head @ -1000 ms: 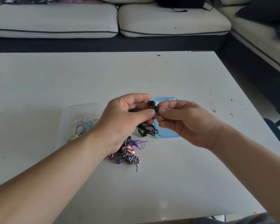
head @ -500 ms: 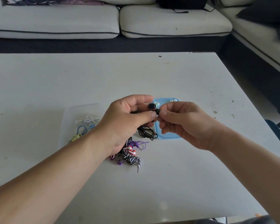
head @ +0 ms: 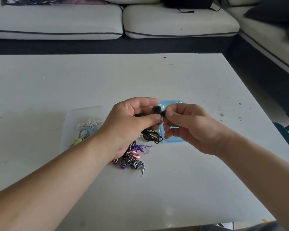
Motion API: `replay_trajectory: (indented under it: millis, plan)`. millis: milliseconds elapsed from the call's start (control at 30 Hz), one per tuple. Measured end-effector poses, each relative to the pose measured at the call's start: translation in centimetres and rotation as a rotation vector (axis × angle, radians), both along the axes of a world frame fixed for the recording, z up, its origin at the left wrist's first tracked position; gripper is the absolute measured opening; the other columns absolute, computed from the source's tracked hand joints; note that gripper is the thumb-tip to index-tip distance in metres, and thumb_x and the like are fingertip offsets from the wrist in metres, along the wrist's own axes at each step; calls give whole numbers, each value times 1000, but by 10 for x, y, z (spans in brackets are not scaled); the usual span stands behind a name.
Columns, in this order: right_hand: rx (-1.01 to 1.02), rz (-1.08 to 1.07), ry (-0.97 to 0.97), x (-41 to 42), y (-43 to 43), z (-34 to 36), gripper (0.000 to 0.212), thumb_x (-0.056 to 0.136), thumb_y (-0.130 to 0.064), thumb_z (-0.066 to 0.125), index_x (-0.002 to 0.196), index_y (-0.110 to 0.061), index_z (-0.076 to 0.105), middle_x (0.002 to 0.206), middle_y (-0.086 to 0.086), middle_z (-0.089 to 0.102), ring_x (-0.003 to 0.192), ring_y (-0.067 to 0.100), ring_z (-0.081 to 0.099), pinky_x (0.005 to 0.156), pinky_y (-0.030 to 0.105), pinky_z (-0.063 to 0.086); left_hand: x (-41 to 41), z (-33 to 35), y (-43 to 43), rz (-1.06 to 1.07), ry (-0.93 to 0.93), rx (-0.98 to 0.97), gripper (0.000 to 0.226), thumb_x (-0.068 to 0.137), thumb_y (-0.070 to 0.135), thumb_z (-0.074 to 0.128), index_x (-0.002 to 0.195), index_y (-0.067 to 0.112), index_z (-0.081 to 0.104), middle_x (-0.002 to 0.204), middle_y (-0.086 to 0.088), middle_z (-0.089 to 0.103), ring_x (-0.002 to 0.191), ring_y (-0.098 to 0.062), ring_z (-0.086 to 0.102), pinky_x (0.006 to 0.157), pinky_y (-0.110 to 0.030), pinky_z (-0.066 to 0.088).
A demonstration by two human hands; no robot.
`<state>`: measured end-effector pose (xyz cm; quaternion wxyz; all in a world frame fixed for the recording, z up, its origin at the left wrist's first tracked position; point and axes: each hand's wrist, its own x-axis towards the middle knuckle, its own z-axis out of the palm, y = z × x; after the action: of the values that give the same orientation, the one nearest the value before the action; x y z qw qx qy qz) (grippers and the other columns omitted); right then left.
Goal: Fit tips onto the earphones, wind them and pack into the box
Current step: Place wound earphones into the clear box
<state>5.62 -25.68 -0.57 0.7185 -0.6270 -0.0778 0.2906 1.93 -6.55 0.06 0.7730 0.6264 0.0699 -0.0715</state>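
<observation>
The thumb and forefinger of our left hand [head: 127,124] pinch one bud of the black earphones [head: 157,108]. The thumb and forefinger of our right hand [head: 190,129] pinch a small black round piece [head: 163,113] close against the left thumb tip. Whether that piece is a loose tip or the second bud, we cannot tell. The remaining fingers of both hands curl inward, and both hands are raised above the table [head: 190,180], meeting near its middle.

The black cord [head: 151,135] drops from our left palm in loose loops that cross the left edge of a blue tray [head: 173,141]. The tray lies flat under our right hand, and a few white tips [head: 179,102] sit along its far edge.

Just below our left wrist a heap of more earphones rests on the table. It holds a black-and-white striped set [head: 133,162] with its plug [head: 142,173] pointing towards us, a purple set [head: 140,147] and a red-and-white pair [head: 133,152].

To the left stands a clear box [head: 83,112] holding white earphones [head: 91,122], blue earphones [head: 84,132] and a pale green set [head: 78,140].

Beyond the table's far edge runs a pale sofa [head: 57,22] with dark piping. A black bag [head: 187,2] rests on its seat and a dark cushion [head: 274,10] lies at the right corner.
</observation>
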Motion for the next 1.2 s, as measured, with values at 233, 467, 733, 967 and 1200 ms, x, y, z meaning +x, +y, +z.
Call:
replay_trajectory:
  millis: [233,467,733,967,1200]
  plan:
    - [-11,-16,-34,-1,2,0,14,103,-7,55,98,3,63,87,16,57,76,24,59,70,35,56,0,1,0,11,3,3,36,85,-11,74,114,9,73,91,-6,79,82,-22,76,72,-25,59]
    - [-67,-28,-94,-2,3,-1,14,103,-6,57,94,3,64,86,17,60,78,26,61,70,36,55,-1,1,0,29,-2,50,33,84,-12,75,109,10,75,90,-7,79,79,-20,76,73,-26,60]
    - [-159,-106,-219,-4,6,1,12,100,0,59,92,2,67,78,12,70,74,24,66,74,35,58,-2,1,0,61,-1,79,32,84,-10,76,109,11,75,88,-7,78,73,-22,73,74,-26,60]
    - [-217,-143,-301,-8,12,2,13,100,1,58,92,1,68,84,18,75,73,26,70,76,35,59,-2,1,-2,119,4,82,32,83,-9,77,108,12,75,89,-8,77,74,-22,74,77,-31,61]
    - [-249,-238,-344,-13,21,-3,10,99,0,59,94,1,68,82,18,76,77,36,73,82,49,62,-2,1,-3,169,-10,123,32,83,-7,78,106,15,75,94,-11,77,75,-24,76,78,-31,61]
